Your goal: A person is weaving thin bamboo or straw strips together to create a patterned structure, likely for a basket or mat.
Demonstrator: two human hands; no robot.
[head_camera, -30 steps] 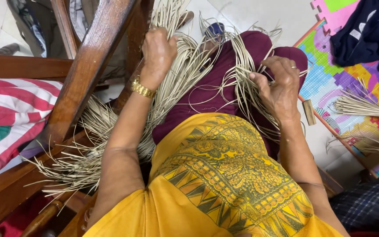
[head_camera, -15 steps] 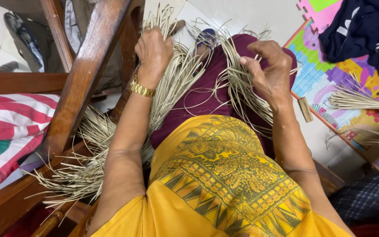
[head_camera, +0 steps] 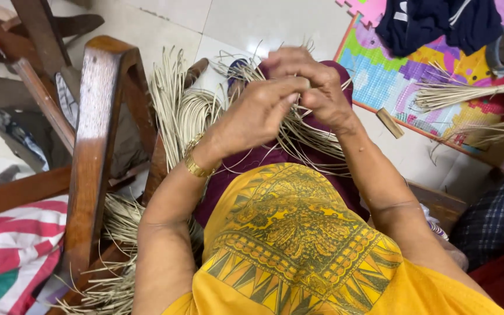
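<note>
Both hands met above the maroon-covered lap [head_camera: 275,160], right over the bundle of pale reed strips [head_camera: 185,116] that lay draped across it. The left hand [head_camera: 258,114], with a gold bangle [head_camera: 196,165] at the wrist, was curled with its fingers drawn together, pinching what looked like a few thin strips. The right hand [head_camera: 316,87] was closed against it, knuckles up, fingertips touching the left hand's; strands ran out beneath both, though I could not tell exactly which ones each hand gripped.

The bundle spread from the lap in two directions: a thick sheaf fanned up and away beside the lap toward the tiled floor [head_camera: 252,23], and more strips trailed down past the near side of the lap, under the wooden chair frame [head_camera: 97,151] that stood just beside it. A striped red and white cloth [head_camera: 13,242] lay beyond that frame. On the other side of the lap, well apart, a colourful foam mat [head_camera: 392,76] lay on the floor, with a small wooden block [head_camera: 390,122] at its edge, another loose sheaf of strips [head_camera: 468,93] across it, and dark clothing [head_camera: 433,23] heaped at its far end.
</note>
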